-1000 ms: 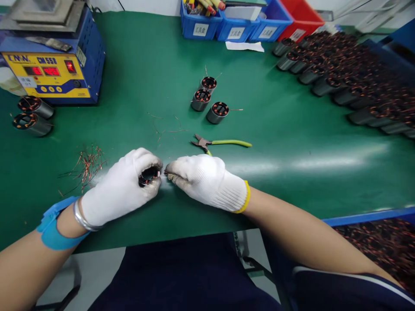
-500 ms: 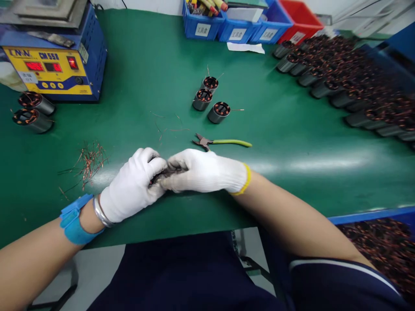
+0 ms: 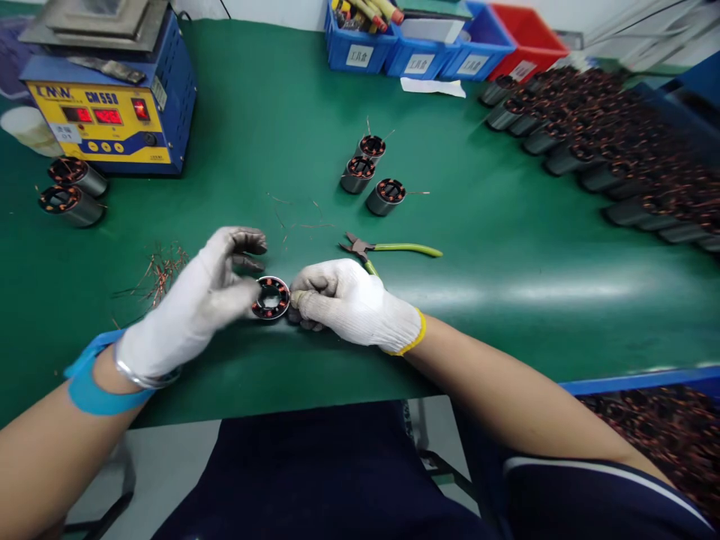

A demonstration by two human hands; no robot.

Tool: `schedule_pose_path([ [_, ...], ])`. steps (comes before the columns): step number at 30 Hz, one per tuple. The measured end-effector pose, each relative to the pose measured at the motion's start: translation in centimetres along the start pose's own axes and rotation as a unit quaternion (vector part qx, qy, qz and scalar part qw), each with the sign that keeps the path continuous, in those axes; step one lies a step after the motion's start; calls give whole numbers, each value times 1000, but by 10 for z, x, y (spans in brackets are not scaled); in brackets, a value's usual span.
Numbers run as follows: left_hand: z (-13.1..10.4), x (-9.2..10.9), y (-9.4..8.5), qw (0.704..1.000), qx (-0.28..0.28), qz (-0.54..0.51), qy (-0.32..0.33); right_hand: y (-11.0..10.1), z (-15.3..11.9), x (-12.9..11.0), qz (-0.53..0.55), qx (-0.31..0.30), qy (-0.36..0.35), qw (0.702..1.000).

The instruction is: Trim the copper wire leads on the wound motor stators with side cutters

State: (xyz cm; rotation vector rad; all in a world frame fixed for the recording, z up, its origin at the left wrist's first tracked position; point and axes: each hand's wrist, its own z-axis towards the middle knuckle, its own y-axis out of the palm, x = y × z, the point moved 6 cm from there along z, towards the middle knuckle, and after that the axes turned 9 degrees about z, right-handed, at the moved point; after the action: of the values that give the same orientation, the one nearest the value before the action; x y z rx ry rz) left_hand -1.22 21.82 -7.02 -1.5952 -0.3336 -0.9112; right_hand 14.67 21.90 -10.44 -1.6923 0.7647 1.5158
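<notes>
A round motor stator point(image 3: 283, 300) with copper windings around a black core faces up between my hands, close to the table's front edge. My right hand point(image 3: 346, 304), in a white glove with a yellow cuff, is closed at the stator's right rim, thumb and fingers pressed together there. On the other side, my gloved left hand point(image 3: 196, 300) is open with fingers apart. Its blurred thumb is by the stator's left edge, and I cannot tell whether it touches. Just beyond my right hand lie green-handled cutting pliers point(image 3: 394, 247).
Three stators point(image 3: 360, 174) stand behind the pliers. Copper wire scraps point(image 3: 163, 271) lie beyond my left hand. A yellow-and-blue CM558 unit point(image 3: 112, 127) sits back left, two stators point(image 3: 76, 206) before it. Bins point(image 3: 360, 56) line the back; many stators point(image 3: 590, 157) fill the right.
My left hand has opened and drawn back leftward from the stator, leaving its top face visible. My right hand stays close to the same place. The whole view has shifted slightly.
</notes>
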Motion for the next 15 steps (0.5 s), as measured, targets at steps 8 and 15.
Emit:
schedule_pose_path([
  [8, -4, 6, 0, 982, -121, -105, -101, -2, -5, -8, 177, -9, -8, 984],
  [15, -35, 51, -16, 959, 120, 73, 245, -2, -8, -11, 251, -31, -31, 967],
])
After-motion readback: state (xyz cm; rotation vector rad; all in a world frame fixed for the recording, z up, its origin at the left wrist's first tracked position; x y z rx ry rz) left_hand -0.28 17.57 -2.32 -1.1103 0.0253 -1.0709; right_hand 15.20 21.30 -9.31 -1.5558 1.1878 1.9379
